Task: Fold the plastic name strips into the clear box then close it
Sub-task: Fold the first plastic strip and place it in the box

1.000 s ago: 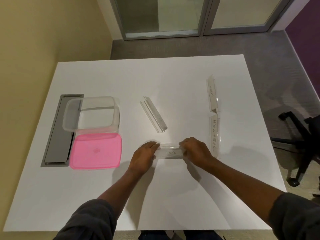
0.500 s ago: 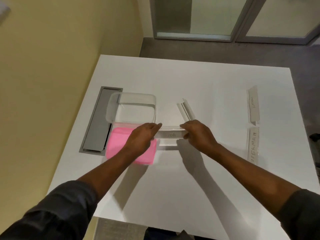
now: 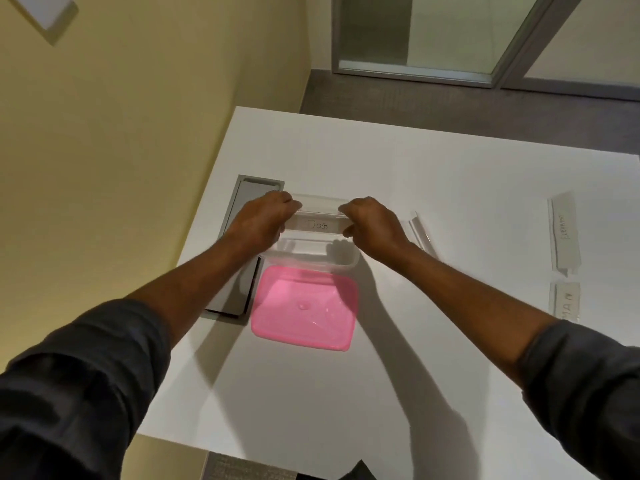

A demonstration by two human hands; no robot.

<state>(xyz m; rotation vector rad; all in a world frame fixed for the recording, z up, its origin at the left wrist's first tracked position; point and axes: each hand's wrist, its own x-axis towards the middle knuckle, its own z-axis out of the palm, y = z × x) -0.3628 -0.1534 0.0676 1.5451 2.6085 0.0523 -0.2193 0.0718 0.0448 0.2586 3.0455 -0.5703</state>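
A clear plastic name strip [image 3: 318, 224] marked "DOG" is held by its two ends over the open clear box [image 3: 341, 264]. My left hand [image 3: 263, 221] grips its left end and my right hand [image 3: 372, 225] grips its right end. The box's pink lid [image 3: 304, 308] lies flat on the table just in front of the box. Another clear strip [image 3: 420, 233] lies on the table right of my right hand. Two more strips [image 3: 564, 235] [image 3: 566, 301] lie near the table's right side.
A grey metal cable hatch [image 3: 242, 271] is set into the white table [image 3: 433, 174] left of the box. A yellow wall runs along the table's left edge. Grey carpet and glass doors lie beyond the far edge.
Both hands lifted the "DOG" strip from the table and carried it left, from in front of the lid to above the clear box. The view turned left with them.
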